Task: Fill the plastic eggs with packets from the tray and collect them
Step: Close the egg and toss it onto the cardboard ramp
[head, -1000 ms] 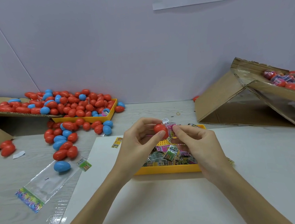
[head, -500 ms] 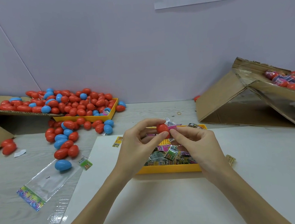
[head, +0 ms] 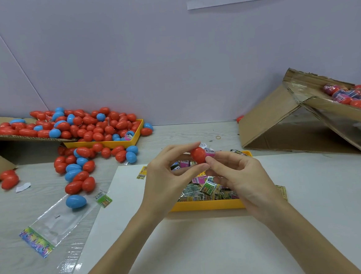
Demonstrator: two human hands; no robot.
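Fingers (head: 194,146) of the left hand (head: 165,177) are curled round a red egg (head: 198,155), right hand (head: 239,175) pinching it too, pink packet (head: 209,152) poking out, just above the yellow tray (head: 207,205) on the counter (head: 323,181).

Red egg (head: 198,155) — pink packet (head: 209,152) — yellow tray (head: 205,205)

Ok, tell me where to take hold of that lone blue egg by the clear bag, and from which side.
Take the blue egg across its wide middle, coming straight down from above. It lies on its side on the clear bag, long axis roughly left to right, so thumb and finger can close on its near and far flanks. The red eggs crowd its far side, so a grip angled slightly from the near side looks safer.
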